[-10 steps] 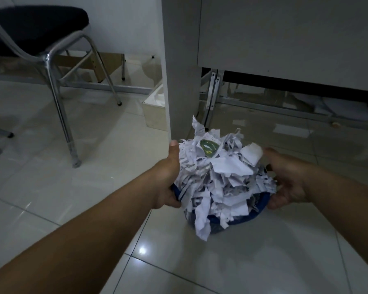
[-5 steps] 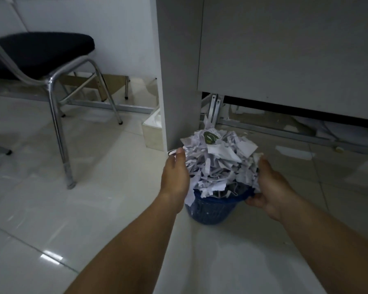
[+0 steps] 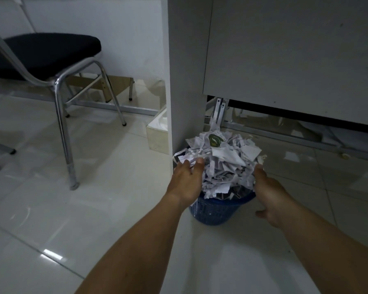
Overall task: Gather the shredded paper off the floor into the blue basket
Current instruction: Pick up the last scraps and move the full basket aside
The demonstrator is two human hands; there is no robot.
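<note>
Head view: shredded paper (image 3: 221, 164) is a white heap of torn strips and crumpled scraps, piled well above the rim of the blue basket (image 3: 217, 211). A few strips hang over the near rim. One scrap at the top carries a round green emblem (image 3: 216, 140). Darker shreds show just inside the rim under the heap.

The basket is small, round and plastic with lattice walls. It stands on the glossy white tiled floor (image 3: 94, 209), just beside the foot of a white desk side panel (image 3: 187, 81).

Left hand (image 3: 186, 183) lies flat against the left side of the heap, fingers straight, nothing pinched. Right hand (image 3: 268, 194) lies flat against the right side, fingers stretched up along the paper and thumb sticking out low beside the basket wall; no grasp. Cannot tell whether either palm touches the rim.

Chair (image 3: 51, 49) with black seat and chrome legs stands well apart at left. Small cream box (image 3: 157, 136) sits on the floor, partly behind the panel.
</note>
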